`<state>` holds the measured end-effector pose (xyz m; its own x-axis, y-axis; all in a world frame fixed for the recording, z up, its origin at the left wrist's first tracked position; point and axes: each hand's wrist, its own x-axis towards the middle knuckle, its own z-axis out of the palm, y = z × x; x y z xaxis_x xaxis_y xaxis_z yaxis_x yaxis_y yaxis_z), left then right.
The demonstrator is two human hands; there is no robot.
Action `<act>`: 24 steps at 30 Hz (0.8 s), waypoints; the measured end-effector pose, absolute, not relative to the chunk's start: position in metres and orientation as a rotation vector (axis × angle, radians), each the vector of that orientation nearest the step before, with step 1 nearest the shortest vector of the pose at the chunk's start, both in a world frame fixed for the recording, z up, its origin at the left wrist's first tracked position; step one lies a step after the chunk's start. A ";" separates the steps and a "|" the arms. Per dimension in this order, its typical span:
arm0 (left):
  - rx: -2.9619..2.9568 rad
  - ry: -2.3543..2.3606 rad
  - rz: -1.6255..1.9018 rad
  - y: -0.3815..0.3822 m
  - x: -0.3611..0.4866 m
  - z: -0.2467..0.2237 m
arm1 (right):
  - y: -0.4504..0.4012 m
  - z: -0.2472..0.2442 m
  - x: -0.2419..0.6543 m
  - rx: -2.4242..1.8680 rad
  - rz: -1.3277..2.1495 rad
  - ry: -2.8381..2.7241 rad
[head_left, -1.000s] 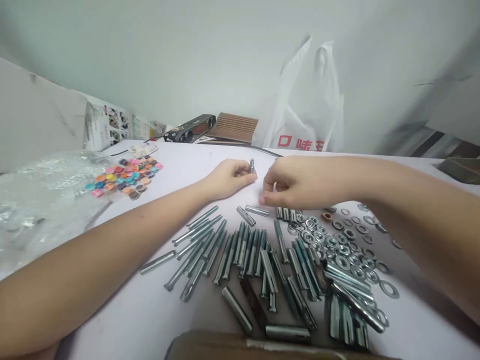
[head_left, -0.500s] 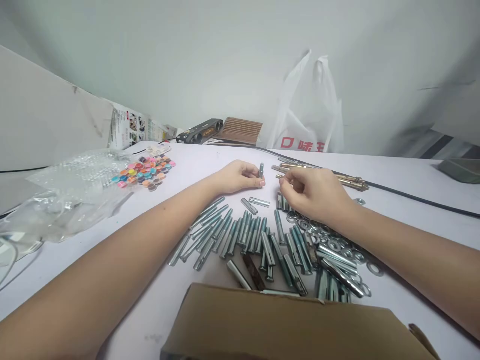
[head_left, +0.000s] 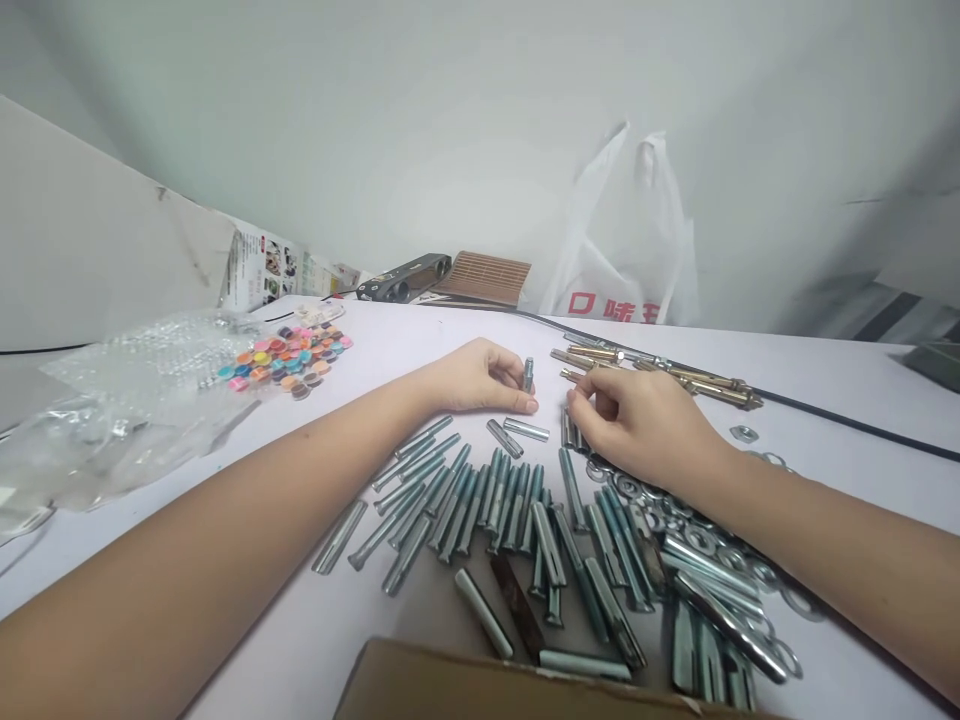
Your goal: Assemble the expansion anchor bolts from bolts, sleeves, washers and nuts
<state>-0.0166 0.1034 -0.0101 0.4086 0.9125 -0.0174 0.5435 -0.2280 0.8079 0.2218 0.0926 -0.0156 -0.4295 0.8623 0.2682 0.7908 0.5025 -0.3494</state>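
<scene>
My left hand (head_left: 487,378) is closed on a short silver threaded bolt (head_left: 529,374), held upright between thumb and fingers. Just below it, two slotted metal sleeves (head_left: 526,429) lie on the white table. To the right, my right hand (head_left: 637,415) has thumb and forefinger pinched together; whatever may be between the tips is too small to make out. Beyond that hand lie brass-coloured expansion bolts (head_left: 705,383). Several silver sleeves (head_left: 574,430) stand partly hidden at its near side. Many silver flared bolts (head_left: 480,500) are spread in front of both hands.
A cardboard box (head_left: 480,690) stands at the near edge. Washers and nuts (head_left: 697,540) spread beneath my right forearm. Colourful discs (head_left: 292,355) and clear plastic wrap (head_left: 142,390) lie left. At the back are a black cable (head_left: 847,418), a white plastic bag (head_left: 626,250) and a brown slatted piece (head_left: 491,277).
The camera view has shifted, so the table and its contents sit lower and less of the box shows. Both hands keep nearly the same poses, and the bolt stays in my left hand.
</scene>
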 end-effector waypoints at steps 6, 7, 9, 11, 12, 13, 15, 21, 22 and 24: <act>1.873 1.178 0.556 0.106 -0.022 -0.010 | 0.094 -0.017 0.222 -1.361 0.295 -2.344; 1.867 1.160 0.550 0.106 -0.023 -0.010 | 0.094 -0.017 0.222 -1.362 0.297 -2.338; 1.850 1.133 0.540 0.107 -0.023 -0.010 | 0.093 -0.017 0.222 -1.367 0.291 -2.328; 1.834 1.114 0.528 0.109 -0.023 -0.010 | 0.093 -0.018 0.222 -1.367 0.284 -2.329; 1.832 1.104 0.519 0.110 -0.024 -0.010 | 0.093 -0.018 0.222 -1.366 0.283 -2.331; 1.836 1.094 0.505 0.110 -0.024 -0.009 | 0.093 -0.018 0.222 -1.364 0.282 -2.334; 1.853 1.080 0.474 0.112 -0.025 -0.009 | 0.094 -0.018 0.222 -1.363 0.278 -2.332; 1.895 1.100 0.467 0.112 -0.025 -0.009 | 0.094 -0.014 0.225 -1.382 0.333 -2.279; 1.904 1.111 0.478 0.111 -0.024 -0.009 | 0.093 -0.014 0.225 -1.396 0.353 -2.260; 1.920 1.126 0.497 0.109 -0.022 -0.009 | 0.093 -0.014 0.225 -1.426 0.388 -2.214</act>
<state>-0.0219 0.1086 -0.0094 0.5187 0.8520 -0.0712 0.5216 -0.2493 0.8160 0.2247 0.0927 -0.0135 -0.3455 0.9082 0.2361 0.7738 0.4181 -0.4759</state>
